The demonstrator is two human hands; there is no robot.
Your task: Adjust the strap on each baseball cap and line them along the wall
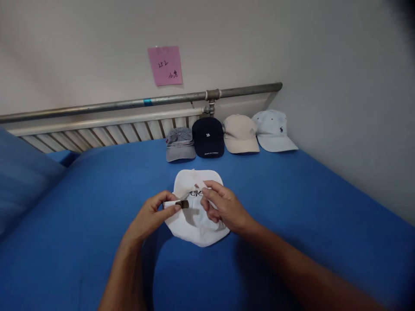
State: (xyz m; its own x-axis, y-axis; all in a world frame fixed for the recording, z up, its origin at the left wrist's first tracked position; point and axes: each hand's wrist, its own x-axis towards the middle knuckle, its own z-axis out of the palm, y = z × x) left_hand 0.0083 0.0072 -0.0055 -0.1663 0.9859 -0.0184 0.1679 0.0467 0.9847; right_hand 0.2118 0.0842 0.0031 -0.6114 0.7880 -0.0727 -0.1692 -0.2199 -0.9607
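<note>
A white baseball cap [202, 237] lies on the blue surface in front of me, its inside facing up and its brim pointing away. Dark "CK" lettering shows in its opening. Between the thumb and fingers of my left hand [152, 216] is the cap's strap at the left side, with a dark metal buckle [184, 204] at its end. My right hand [225, 205], over the cap's right side, pinches the white loose end of the strap [201, 185] between thumb and forefinger. The buckle and this strap end are apart.
Along the back stand a grey cap [180, 144], a black cap [208, 137], a beige cap [241, 134] and a pale blue cap [274, 131]. Behind them run a radiator [110, 129] and a metal pipe [110, 106]. A pink note [165, 65] hangs on the wall.
</note>
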